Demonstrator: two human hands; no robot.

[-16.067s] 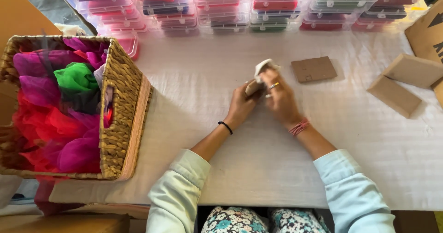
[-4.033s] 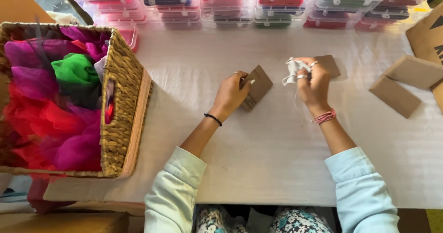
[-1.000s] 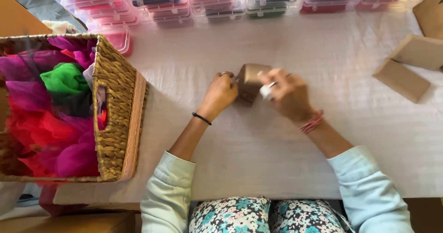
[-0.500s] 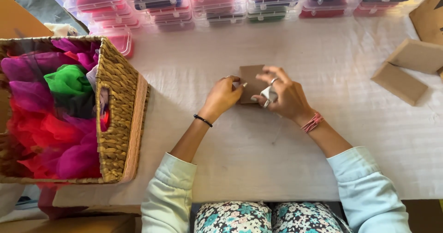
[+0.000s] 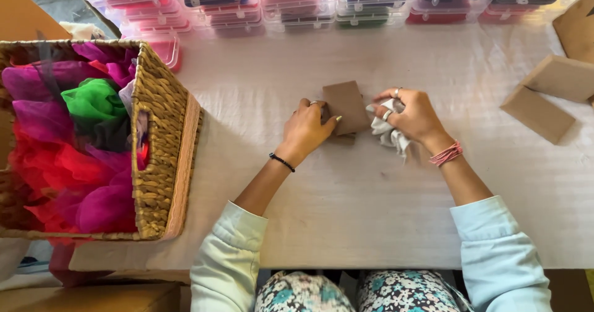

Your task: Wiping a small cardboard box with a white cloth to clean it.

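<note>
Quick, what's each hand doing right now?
Left hand: closed on the brown cardboard piece, holding it.
Right hand: closed on a crumpled white cloth.

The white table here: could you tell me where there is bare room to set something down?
The table is bare in front of the left hand and right hand, and between the wicker basket and the brown card. The far edge is crowded with clear boxes; brown flat boxes take the right.
</note>
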